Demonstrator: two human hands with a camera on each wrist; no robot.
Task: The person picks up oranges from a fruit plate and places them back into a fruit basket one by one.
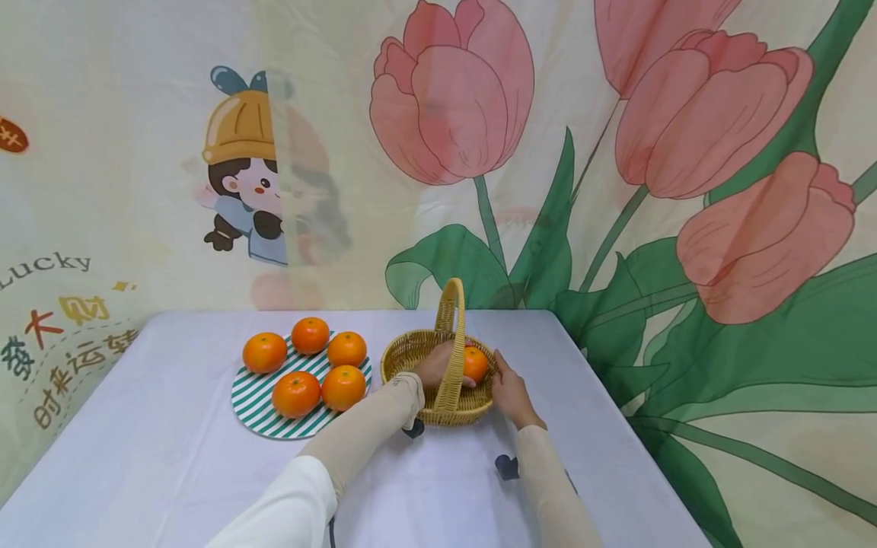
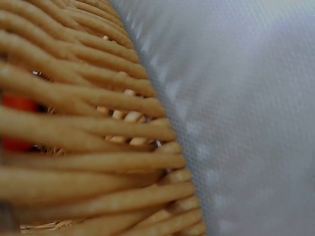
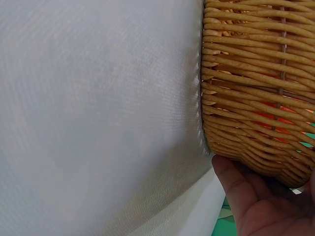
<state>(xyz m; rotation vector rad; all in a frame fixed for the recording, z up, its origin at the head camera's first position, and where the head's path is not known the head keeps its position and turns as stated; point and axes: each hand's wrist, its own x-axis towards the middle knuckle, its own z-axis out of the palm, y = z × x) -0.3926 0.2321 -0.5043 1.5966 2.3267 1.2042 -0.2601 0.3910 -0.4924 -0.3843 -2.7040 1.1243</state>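
Note:
A wicker basket [image 1: 455, 417] with a tall arched handle stands on the table. Inside its right half is an orange [image 1: 476, 364]. My left hand [image 1: 435, 367] reaches into the basket from the left, partly hidden behind the handle, its fingers around the orange. At the basket's right side, my right hand [image 1: 512, 392] grips the wall near the rim. The right wrist view shows this hand's fingers [image 3: 234, 184] against the outside of the weave. Close up in the left wrist view is only the woven wall [image 2: 88, 128], with a bit of orange showing through it.
Left of the basket lies a round green-and-white striped mat [image 1: 256, 411] with several oranges [image 1: 296, 394] on it. White cloth [image 1: 171, 457] covers the table. A printed curtain with tulips [image 1: 473, 106] hangs right behind the table's back edge.

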